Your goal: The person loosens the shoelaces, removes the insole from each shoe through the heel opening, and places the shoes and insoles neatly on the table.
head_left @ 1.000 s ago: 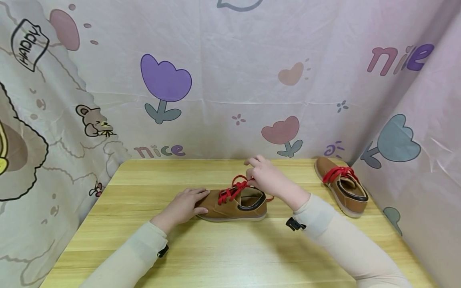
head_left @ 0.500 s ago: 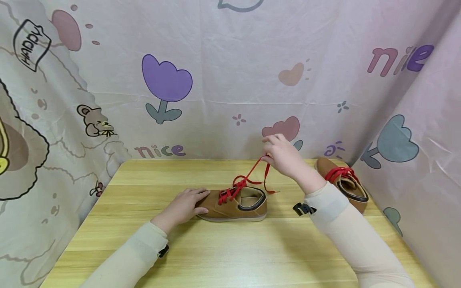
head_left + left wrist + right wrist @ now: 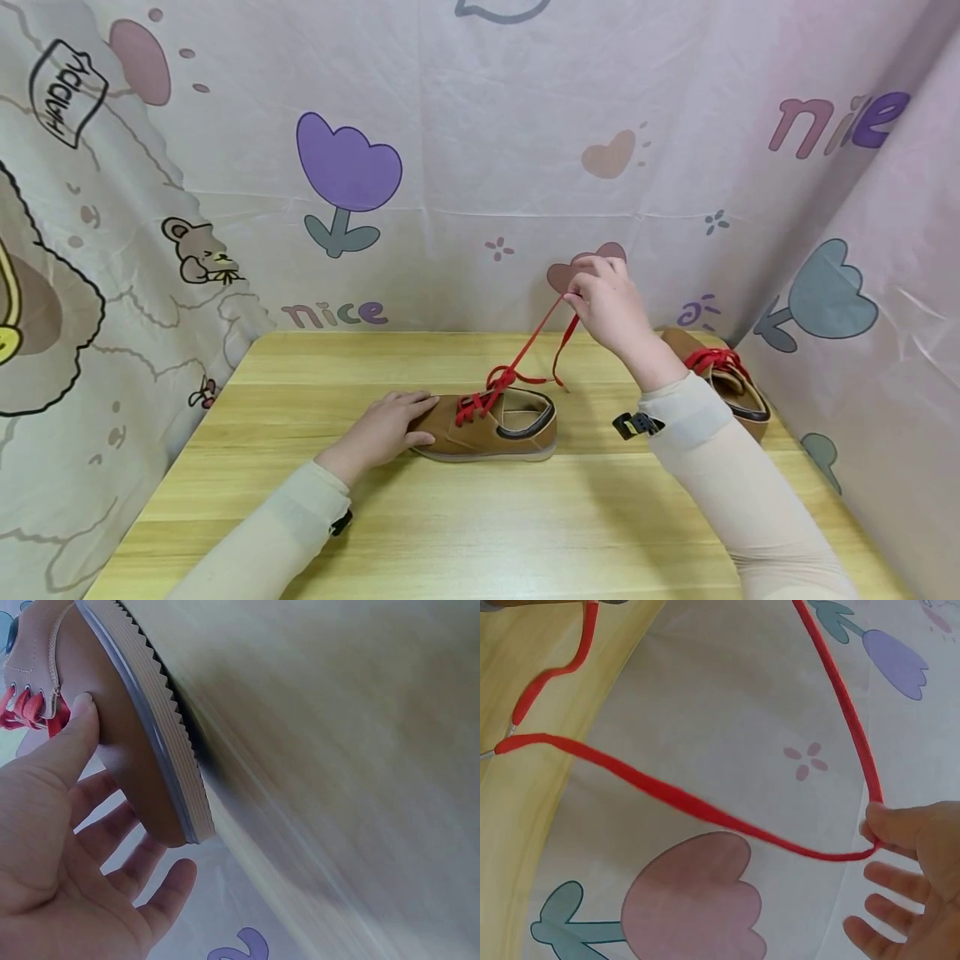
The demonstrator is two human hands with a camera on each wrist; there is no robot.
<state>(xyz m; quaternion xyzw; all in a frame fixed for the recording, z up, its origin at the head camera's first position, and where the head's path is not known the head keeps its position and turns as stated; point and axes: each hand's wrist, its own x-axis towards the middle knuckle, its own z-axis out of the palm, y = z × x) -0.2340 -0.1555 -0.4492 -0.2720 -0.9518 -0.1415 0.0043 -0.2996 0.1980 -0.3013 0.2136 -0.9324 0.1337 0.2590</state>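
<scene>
A brown low-cut shoe (image 3: 480,440) with red laces lies sole down on the table, toe to the left. My left hand (image 3: 378,429) holds its toe, thumb on the near side and fingers across the far side; the left wrist view shows the thumb (image 3: 79,735) against the upper. My right hand (image 3: 611,308) is raised above the shoe's heel end. Between its thumb and forefinger it pinches a red shoelace (image 3: 847,712), taut from the knot (image 3: 506,379); past the fingers the lace's loose end hangs down. The other lace end lies behind the shoe opening.
A second brown shoe (image 3: 753,425) with red laces stands at the right of the wooden table (image 3: 450,533), partly hidden by my right forearm. Printed cloth (image 3: 465,167) hangs behind the table and along both sides.
My right hand has moved up and right from the knot, drawing the lace out into a long taut line. My left hand and the shoe have stayed in place.
</scene>
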